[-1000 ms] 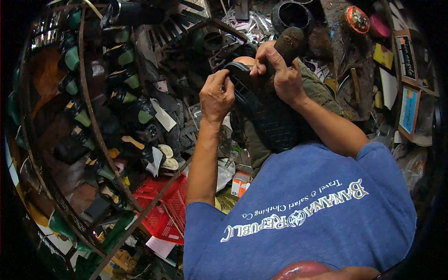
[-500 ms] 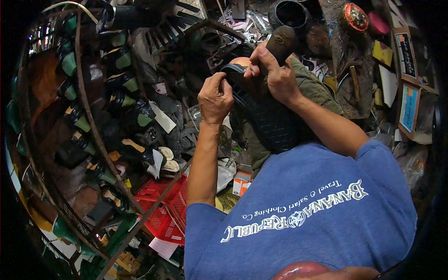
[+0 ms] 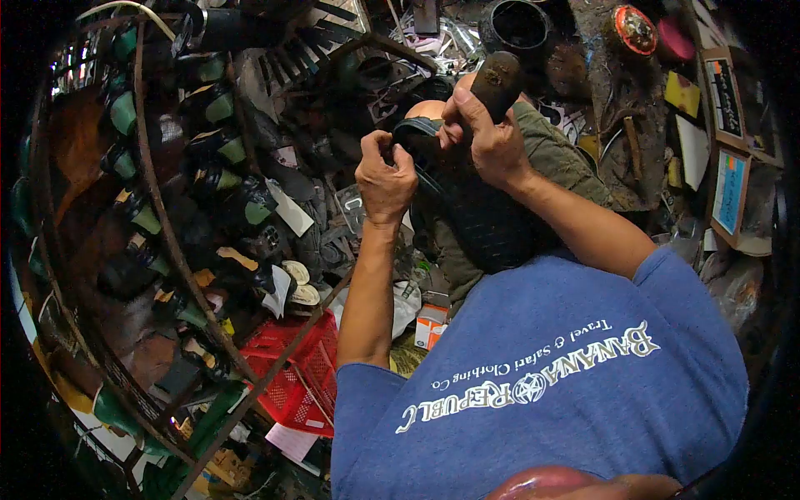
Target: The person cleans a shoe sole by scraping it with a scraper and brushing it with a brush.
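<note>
A black shoe-like piece (image 3: 492,221) with rows of light stitch-like marks lies over my lap, and its curved rim (image 3: 419,125) rises between my hands. My left hand (image 3: 386,182) is held beside that rim, thumb and forefinger bent together in a pinch; I cannot tell what is between them. In my right hand (image 3: 497,148) is a dark brown, blunt-ended handle-like piece (image 3: 497,83), pointing away from me with my thumb along its side. The right fingertips curl in close to the rim. A bare knee (image 3: 427,110) shows behind.
On the left stands a metal rack (image 3: 158,183) with several dark shoes with green parts (image 3: 122,112). A red plastic basket (image 3: 292,367) sits below it, near a small orange-and-white box (image 3: 431,325). Ahead are a dark round pot (image 3: 517,29) and a red-topped tin (image 3: 635,32).
My right hand and the dark piece have shifted slightly left and down. The curved black rim has tilted a little, and my left fingers have bent slightly differently.
</note>
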